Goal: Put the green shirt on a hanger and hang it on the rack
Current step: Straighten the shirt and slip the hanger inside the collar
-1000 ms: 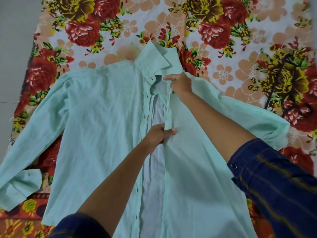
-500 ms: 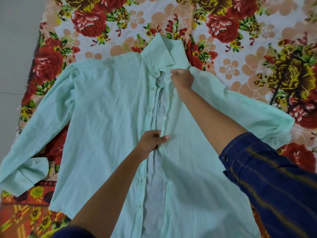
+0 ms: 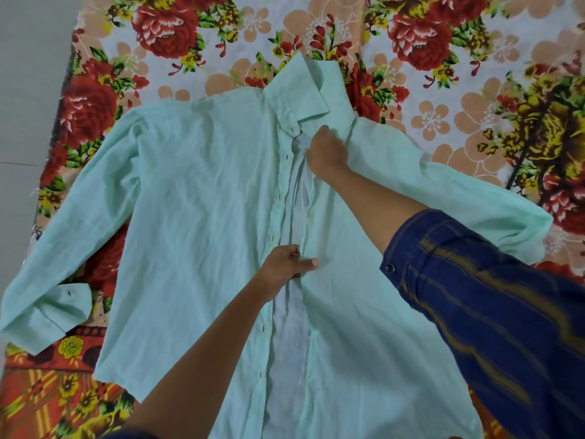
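Left hand (image 3: 286,264) pinches the front edge of the green shirt (image 3: 196,198) at frame centre; right hand (image 3: 327,150) grips the same edge below the collar. Grips unchanged over the last second, only slightly shifted. Shirt flat, unbuttoned, on floral bedsheet (image 3: 443,122). No hanger or containers visible; hanging not begun.

Pale mint-green shirt (image 3: 196,198) with dark buttons and a white inner lining (image 3: 289,337); bedsheet (image 3: 443,122) printed with red, peach and yellow flowers on white; dark blue sleeve (image 3: 493,312) with mustard stripes.
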